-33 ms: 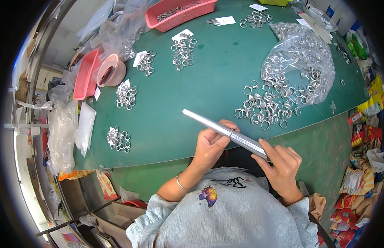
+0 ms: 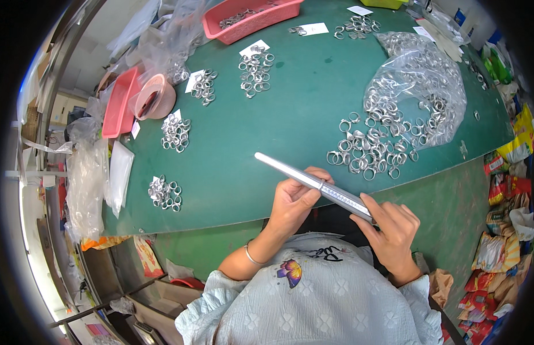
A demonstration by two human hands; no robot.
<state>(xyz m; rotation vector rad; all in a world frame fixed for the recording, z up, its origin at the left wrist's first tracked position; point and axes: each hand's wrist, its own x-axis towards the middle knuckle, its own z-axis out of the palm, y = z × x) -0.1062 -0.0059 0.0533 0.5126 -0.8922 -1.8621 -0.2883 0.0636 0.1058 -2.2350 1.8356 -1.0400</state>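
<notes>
Both the left hand [image 2: 293,201] and right hand [image 2: 390,230] close their fingers around the tapered metal ring mandrel [image 2: 313,181] (stiff, smooth, likely slippery), best gripped at its thick end.

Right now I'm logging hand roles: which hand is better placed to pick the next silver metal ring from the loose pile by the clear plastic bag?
The left hand, probably: it grips the tapered grey metal sizing stick mid-length, beside the loose pile. The right hand anchors the thick end, farther back.

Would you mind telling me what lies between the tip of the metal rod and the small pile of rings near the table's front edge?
Only bare green table separates the rod from that pile, as the head view shows.
</notes>
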